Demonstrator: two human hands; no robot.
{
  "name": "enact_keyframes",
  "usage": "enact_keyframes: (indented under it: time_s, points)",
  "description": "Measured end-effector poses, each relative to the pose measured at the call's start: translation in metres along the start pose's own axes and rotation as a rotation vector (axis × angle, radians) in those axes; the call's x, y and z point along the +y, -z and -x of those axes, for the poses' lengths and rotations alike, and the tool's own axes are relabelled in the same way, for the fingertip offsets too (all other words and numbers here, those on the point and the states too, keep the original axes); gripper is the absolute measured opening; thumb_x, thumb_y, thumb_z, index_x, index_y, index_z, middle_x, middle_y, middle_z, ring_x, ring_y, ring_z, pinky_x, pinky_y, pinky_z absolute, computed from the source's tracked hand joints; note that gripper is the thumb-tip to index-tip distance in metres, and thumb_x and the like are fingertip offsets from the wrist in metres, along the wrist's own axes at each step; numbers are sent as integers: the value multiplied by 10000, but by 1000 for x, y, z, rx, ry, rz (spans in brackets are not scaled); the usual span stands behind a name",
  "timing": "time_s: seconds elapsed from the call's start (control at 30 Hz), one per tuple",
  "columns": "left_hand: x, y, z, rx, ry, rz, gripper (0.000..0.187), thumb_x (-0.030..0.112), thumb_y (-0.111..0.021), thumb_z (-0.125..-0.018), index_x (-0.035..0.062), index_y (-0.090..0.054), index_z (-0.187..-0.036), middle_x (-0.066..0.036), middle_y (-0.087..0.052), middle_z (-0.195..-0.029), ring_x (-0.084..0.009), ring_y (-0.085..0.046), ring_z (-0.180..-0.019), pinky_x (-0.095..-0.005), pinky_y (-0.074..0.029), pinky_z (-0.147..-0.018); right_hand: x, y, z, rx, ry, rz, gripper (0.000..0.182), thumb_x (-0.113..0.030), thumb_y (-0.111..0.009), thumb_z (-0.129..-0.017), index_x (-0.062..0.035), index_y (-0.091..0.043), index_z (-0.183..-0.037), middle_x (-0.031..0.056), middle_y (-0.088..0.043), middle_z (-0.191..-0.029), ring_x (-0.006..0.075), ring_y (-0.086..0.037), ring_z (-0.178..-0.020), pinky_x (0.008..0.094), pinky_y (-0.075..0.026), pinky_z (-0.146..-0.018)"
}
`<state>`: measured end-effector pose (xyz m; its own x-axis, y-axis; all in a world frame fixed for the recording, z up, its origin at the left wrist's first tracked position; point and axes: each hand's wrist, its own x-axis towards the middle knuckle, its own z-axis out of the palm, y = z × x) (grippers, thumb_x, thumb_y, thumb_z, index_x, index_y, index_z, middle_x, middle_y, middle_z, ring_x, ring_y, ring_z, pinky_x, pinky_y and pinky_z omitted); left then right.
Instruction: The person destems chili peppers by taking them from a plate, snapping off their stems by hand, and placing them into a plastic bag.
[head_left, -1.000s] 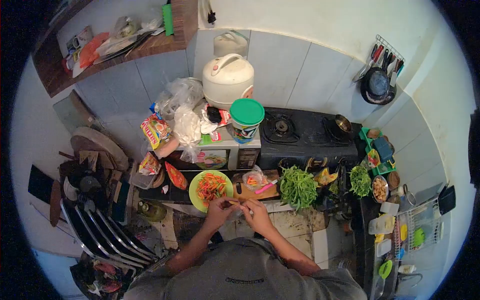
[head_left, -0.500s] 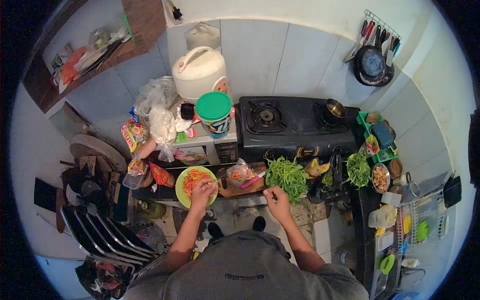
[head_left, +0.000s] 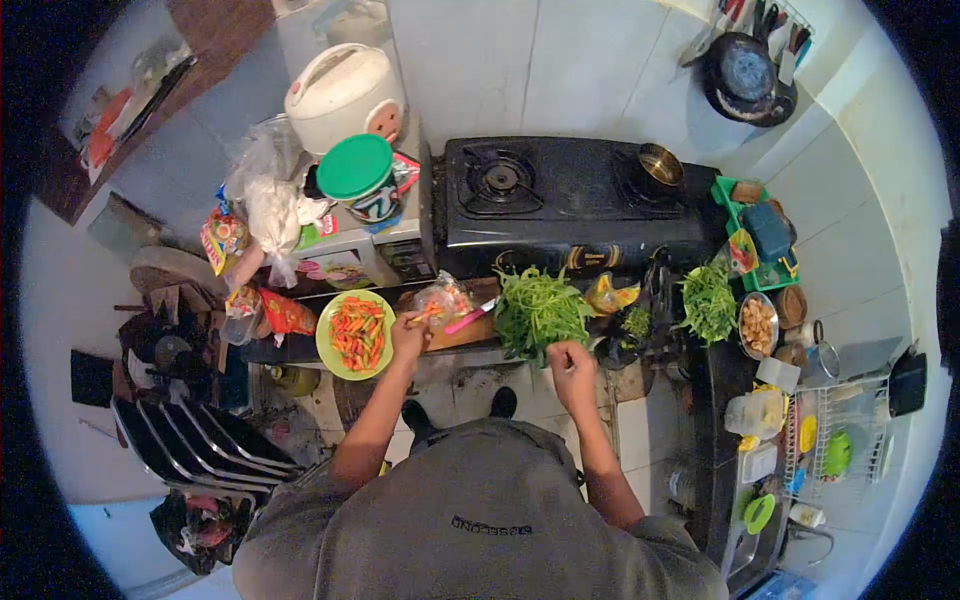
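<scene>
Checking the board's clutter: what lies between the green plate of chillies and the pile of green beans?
Head view: the left hand, a clear plastic bag and a pink-handled knife on the wooden cutting board.

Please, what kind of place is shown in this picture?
It looks like a small home kitchen: a gas stove against the tiled wall, a rice cooker beside it, and a pan hanging above.

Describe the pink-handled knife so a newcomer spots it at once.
Start at the black gas stove and drop to the wooden cutting board on the ledge below it. The knife lies slanted there, between a clear plastic bag and the heap of green beans; its bright pink handle is unique.
</scene>
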<state>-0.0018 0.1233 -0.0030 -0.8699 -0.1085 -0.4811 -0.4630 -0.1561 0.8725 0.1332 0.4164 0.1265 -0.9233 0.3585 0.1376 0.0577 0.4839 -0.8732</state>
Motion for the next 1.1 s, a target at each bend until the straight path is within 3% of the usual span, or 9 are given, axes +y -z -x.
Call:
enact_keyframes:
  time_s: [0.13,0.23,0.33,0.5,0.7,0.77,0.9,1.0,1.1]
  points:
    - [-13,-9,-18,-119,-57,-75,306,13,-623,-892,24,-606,-1197,0,-618,-750,-75,-557,-615,-217,-431,-555,24,36,-12,93,-7,37,148,-136,-687,-886,5,-649,-861,119,-593,-751,207,-551,-671,319,-442,-630]
    - [-29,-13,-35,-112,-508,-481,309,-21,-616,-861,-33,-627,-1170,-108,-688,-1111,-199,-656,-984,-298,-507,-844,52,61,-26,209,-20,17,147,-130,-672,-891,10,-646,-853,118,-584,-731,193,-545,-662,311,-436,-621]
    - [-19,-20,-22,-81,-348,-502,289,-34,-621,-843,-35,-648,-1130,-146,-644,-1253,-247,-597,-1169,-326,-466,-964,87,88,-43,339,-42,130,128,-117,-678,-878,6,-646,-858,109,-592,-739,187,-552,-658,318,-443,-617]
    - [-22,-5,-18,-42,-498,-503,216,39,-664,-863,8,-681,-1076,-126,-688,-1111,-228,-641,-1028,-312,-483,-909,141,113,-64,465,-103,302,130,-109,-735,-821,-21,-669,-891,121,-646,-832,240,-611,-695,345,-471,-635]
    - [-2,29,7,118,-446,-536,195,80,-715,-833,11,-689,-1013,-111,-698,-934,-229,-655,-925,-332,-497,-821,184,99,-66,592,-174,465,211,-244,-664,-865,-110,-720,-1018,89,-672,-977,304,-618,-944,457,-441,-835]
    - [-2,53,9,216,-708,-763,176,66,-707,-806,29,-693,-977,-155,-682,-898,-297,-653,-884,-391,-501,-807,156,88,-60,576,-222,393,205,-230,-648,-878,-83,-713,-1005,99,-665,-961,301,-613,-928,459,-451,-837]
    - [8,84,27,449,-705,-1061,176,106,-720,-781,43,-693,-943,-184,-669,-898,-363,-634,-893,-465,-485,-792,138,54,-50,496,-142,310,198,-198,-655,-894,-23,-685,-983,113,-647,-927,280,-612,-862,391,-485,-775]
    - [10,98,36,400,-517,-1237,278,205,-754,-754,81,-687,-993,-158,-637,-1014,-367,-600,-962,-535,-414,-826,131,30,-46,456,-24,211,176,-151,-646,-915,-1,-673,-1002,124,-641,-933,240,-605,-840,348,-485,-784]
    - [-2,109,35,406,-603,-1325,302,215,-747,-765,89,-679,-1030,-142,-606,-1094,-352,-570,-1021,-550,-373,-872,114,18,-47,439,20,237,188,-152,-650,-916,9,-666,-1013,125,-638,-933,233,-603,-833,341,-487,-783]
